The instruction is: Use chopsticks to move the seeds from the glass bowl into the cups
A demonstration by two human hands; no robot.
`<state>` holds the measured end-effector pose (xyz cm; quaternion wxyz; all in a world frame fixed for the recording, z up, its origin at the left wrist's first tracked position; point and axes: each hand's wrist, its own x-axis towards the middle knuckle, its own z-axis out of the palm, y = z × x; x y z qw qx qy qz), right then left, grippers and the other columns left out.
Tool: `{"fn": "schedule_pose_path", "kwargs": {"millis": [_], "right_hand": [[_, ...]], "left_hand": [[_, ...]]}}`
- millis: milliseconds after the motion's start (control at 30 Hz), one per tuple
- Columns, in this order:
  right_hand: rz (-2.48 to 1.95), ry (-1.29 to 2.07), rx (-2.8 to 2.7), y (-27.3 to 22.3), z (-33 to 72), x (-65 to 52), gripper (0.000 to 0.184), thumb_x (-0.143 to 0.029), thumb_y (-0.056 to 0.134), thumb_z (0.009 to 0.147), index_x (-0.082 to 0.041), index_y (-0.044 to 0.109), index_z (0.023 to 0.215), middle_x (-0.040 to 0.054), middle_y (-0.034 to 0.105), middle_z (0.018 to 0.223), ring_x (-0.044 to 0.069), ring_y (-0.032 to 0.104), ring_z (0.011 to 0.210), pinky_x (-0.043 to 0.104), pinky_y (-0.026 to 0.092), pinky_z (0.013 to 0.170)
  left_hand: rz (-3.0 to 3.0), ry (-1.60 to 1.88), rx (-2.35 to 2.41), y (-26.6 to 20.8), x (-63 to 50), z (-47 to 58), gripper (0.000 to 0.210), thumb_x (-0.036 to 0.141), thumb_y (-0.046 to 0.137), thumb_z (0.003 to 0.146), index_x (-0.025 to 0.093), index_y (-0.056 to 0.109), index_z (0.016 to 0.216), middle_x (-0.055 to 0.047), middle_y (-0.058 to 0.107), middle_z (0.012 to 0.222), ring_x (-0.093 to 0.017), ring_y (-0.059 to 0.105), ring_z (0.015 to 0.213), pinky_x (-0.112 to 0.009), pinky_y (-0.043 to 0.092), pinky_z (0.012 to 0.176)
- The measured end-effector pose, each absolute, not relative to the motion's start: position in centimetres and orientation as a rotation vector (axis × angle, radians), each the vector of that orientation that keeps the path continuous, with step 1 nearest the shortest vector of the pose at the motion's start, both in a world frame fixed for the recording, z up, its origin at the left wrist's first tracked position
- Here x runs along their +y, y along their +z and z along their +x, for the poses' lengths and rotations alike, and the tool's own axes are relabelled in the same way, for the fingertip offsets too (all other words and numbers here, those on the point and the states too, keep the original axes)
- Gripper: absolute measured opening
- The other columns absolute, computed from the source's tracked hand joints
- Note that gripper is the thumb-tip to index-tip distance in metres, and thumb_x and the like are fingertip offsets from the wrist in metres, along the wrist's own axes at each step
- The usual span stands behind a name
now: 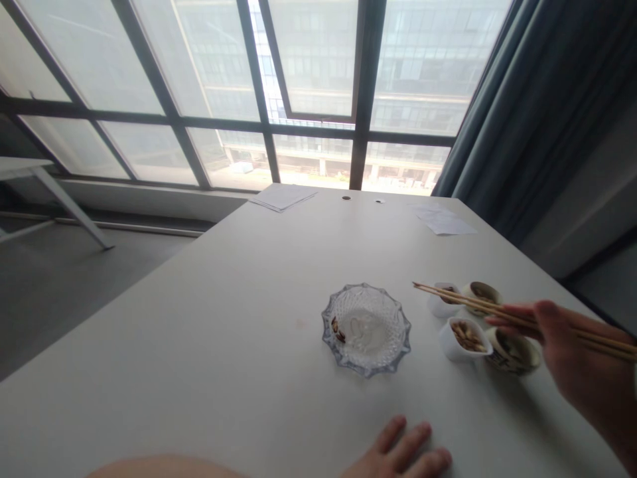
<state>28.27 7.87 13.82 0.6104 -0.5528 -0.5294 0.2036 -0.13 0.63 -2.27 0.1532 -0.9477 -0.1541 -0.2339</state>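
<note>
My right hand (pixel 567 332) grips a pair of wooden chopsticks (pixel 507 315), their tips pointing left, pressed close together, with nothing visible between them. Below them stand two small white plastic cups, the nearer cup (pixel 450 345) with brown, nut-like pieces (pixel 466 336) and the farther cup (pixel 436 307) with darker pieces. Beside these are two small patterned bowls, a far bowl (pixel 496 296) and a near bowl (pixel 527 362) partly behind my fingers. A scalloped clear glass plate (pixel 381 340) holds a few dark brown pieces (pixel 338 329) at its left side. My left hand (pixel 398 455) lies with fingers spread on the table, in front of the plate.
The white table (pixel 223 318) stretches to a large window. Sheets of paper (pixel 283 197) lie at its far left, and another paper sheet (pixel 445 220) at the far right. A dark curtain (pixel 502 113) hangs on the right; another table (pixel 24 166) stands at left.
</note>
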Motion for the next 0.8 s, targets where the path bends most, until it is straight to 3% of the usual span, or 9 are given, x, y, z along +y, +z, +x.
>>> {"fn": "schedule_pose_path", "kwargs": {"millis": [167,333,600,800], "right_hand": [[-1.411,0.322,-1.135,14.7,31.6,7.5,0.027,-0.049,0.079,0.091,-0.022,0.082,0.088,0.0084,0.079,0.073,0.029,0.080,0.061,0.031,0.067,0.053],[-1.360,0.375,-1.127,14.4,30.6,7.3,0.030,-0.048,0.085,0.085,-0.019,0.083,0.087,0.0129,0.080,0.073,0.031,0.081,0.065,0.031,0.066,0.055],[-1.032,0.904,-1.491,11.5,22.0,7.1,0.036,-0.051,0.068,0.099,-0.020,0.082,0.090,0.0100,0.081,0.073,0.025,0.079,0.058,0.033,0.068,0.053],[-1.011,1.036,-1.437,9.5,19.0,7.8,0.038,-0.053,0.065,0.101,-0.020,0.081,0.091,0.0098,0.082,0.074,0.025,0.080,0.061,0.033,0.068,0.056]], "left_hand": [[-2.717,-0.694,-0.446,-1.7,0.6,-0.1,0.036,0.044,0.044,0.115,0.034,0.061,0.145,0.003,0.055,0.156,-0.022,0.060,0.132,-0.040,0.051,0.108],[-2.681,-0.743,-0.466,-1.7,0.6,0.0,0.033,0.043,0.047,0.115,0.034,0.063,0.143,0.003,0.055,0.155,-0.022,0.060,0.131,-0.040,0.050,0.109],[-2.688,-0.687,-0.457,-2.3,0.6,0.0,0.036,0.045,0.045,0.115,0.035,0.060,0.146,0.003,0.053,0.158,-0.024,0.061,0.131,-0.040,0.053,0.105],[-2.693,-0.660,-0.427,-2.6,0.7,-0.2,0.041,0.048,0.039,0.116,0.032,0.062,0.146,0.003,0.052,0.160,-0.023,0.057,0.137,-0.039,0.053,0.105]]}}
